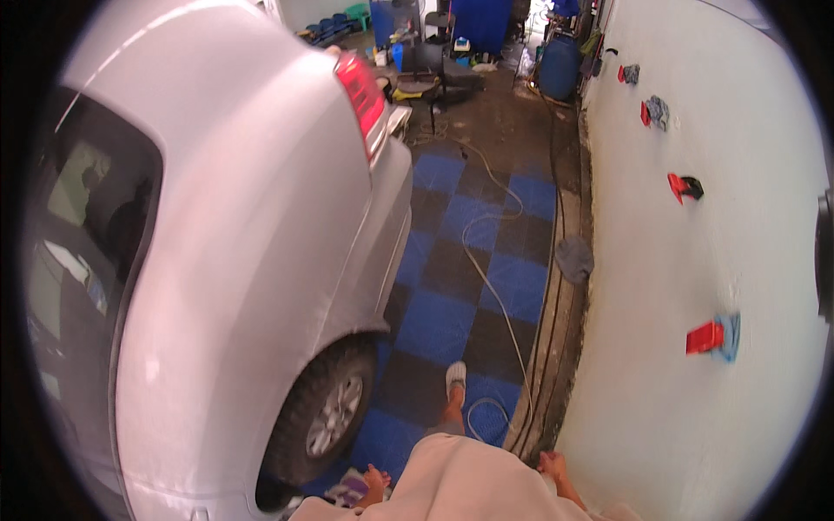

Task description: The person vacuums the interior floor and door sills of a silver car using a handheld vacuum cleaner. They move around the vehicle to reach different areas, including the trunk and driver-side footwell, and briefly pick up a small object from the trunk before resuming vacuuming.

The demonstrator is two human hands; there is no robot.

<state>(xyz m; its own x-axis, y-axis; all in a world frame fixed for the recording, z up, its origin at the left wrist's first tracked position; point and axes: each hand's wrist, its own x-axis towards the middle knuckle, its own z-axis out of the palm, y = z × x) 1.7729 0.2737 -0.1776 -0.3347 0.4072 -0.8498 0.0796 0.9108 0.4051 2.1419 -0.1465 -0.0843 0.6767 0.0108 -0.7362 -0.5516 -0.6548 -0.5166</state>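
- The silver car [234, 260] filled the left half of the view, its rear wheel [323, 415] low down and its red tail light [361, 91] up near the top.
- The left hand [375, 479] hung low just right of the wheel, holding a purple-and-white cloth [349, 488]; the fingers looked curled around it, though the grasp was small in view.
- To wipe well, the cloth would, I judge, be best kept folded flat and drawn along the panel above the wheel arch.
- A pale hose [495, 286] snaked over the blue-and-black tiled floor [439, 313], looping just beside the person's foot [455, 375]; stepping clear of it seemed wise.
- The right hand [551, 465] hung near the wall's foot, apparently empty; whether loose or clenched I cannot tell.
- Red clips with rags [712, 337] hung on the white wall [695, 417].
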